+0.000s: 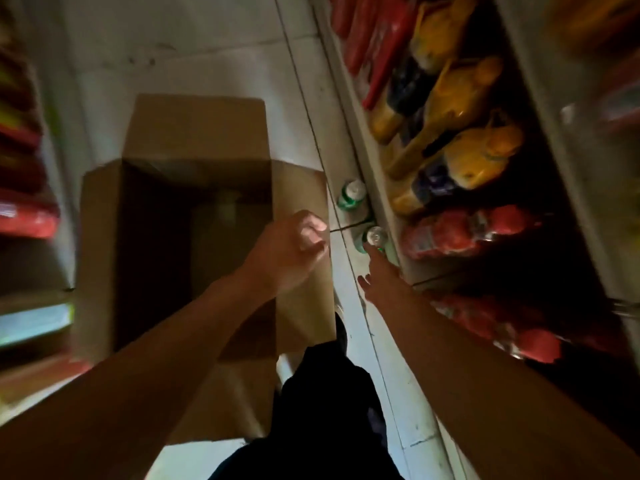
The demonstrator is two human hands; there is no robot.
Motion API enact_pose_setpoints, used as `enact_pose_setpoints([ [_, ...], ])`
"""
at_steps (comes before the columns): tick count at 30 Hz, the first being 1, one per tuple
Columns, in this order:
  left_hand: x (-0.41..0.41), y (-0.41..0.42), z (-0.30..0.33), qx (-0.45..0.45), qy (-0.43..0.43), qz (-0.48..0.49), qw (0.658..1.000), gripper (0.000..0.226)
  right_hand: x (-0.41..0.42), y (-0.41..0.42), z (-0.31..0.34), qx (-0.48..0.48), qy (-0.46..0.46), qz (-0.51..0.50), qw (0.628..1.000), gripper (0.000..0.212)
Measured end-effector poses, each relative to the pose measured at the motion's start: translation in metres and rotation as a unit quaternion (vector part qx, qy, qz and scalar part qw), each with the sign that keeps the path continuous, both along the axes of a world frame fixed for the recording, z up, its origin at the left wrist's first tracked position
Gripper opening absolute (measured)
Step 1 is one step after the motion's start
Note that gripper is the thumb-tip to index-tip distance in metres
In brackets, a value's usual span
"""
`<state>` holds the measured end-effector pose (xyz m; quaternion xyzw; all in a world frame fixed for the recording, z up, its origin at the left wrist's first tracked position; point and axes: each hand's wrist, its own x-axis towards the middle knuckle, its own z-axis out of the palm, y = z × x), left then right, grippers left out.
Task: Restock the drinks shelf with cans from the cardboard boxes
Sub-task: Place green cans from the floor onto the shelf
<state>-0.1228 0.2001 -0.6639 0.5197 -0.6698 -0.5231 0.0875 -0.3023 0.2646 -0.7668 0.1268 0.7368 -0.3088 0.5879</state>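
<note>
Step in hand, as judged: picking up the nearer green can [371, 240] standing on the floor [214, 46] against the base of the drinks shelf [382, 202], so it can go up onto the shelf. A second green can [351, 195] is standing just beyond it, also at the shelf foot.

To do this well: the fingers should be wrapping the can's side wall rather than only tipping its top rim, since the can is sitting tight to the shelf base and could topple or roll under. A straight lift before turning toward the shelf looks safest.

Right hand [375, 271]: arm is reaching straight down along the shelf edge, fingertips touching the can top, thumb spread aside; fingers are extended, nothing held yet.

Left hand [294, 249]: hovering over the right flap of the open cardboard box [194, 209], fingers loosely curled, apparently holding nothing; blur prevents certainty. Box interior is dark; contents cannot be told.
</note>
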Motion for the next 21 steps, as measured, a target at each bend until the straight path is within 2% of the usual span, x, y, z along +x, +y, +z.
enact_pose_setpoints([
  [1, 0.0, -0.001, -0.015, 0.014, 0.005, 0.004, 1.0, 0.018, -0.001, -0.003, -0.018, 0.016, -0.011, -0.022, 1.0, 0.047],
  [4, 0.002, 0.001, -0.045, 0.023, 0.059, 0.014, 0.998, 0.021, -0.011, -0.019, -0.051, 0.033, -0.002, -0.049, 0.998, 0.061],
  [7, -0.004, -0.002, -0.068, 0.033, 0.038, -0.037, 0.998, 0.03, -0.019, -0.036, -0.094, 0.043, -0.016, -0.096, 0.994, 0.08],
  [9, -0.01, -0.004, -0.068, 0.041, 0.041, -0.054, 0.997, 0.033, -0.015, -0.05, -0.105, 0.008, 0.007, -0.142, 0.99, 0.075],
  [13, -0.017, -0.007, -0.07, 0.034, 0.073, -0.016, 0.997, 0.033, -0.011, -0.075, -0.115, -0.028, 0.039, -0.21, 0.977, 0.058],
  [16, -0.018, -0.008, -0.072, 0.045, 0.08, 0.017, 0.996, 0.032, -0.018, -0.079, -0.118, -0.027, 0.035, -0.229, 0.972, 0.031],
  [18, -0.018, -0.008, -0.072, 0.053, 0.08, 0.02, 0.995, 0.032, -0.02, -0.073, -0.115, -0.045, 0.042, -0.195, 0.979, 0.031],
  [21, -0.016, -0.008, -0.066, 0.054, 0.074, 0.03, 0.995, 0.03, -0.013, -0.056, -0.102, -0.006, 0.09, -0.21, 0.974, 0.033],
])
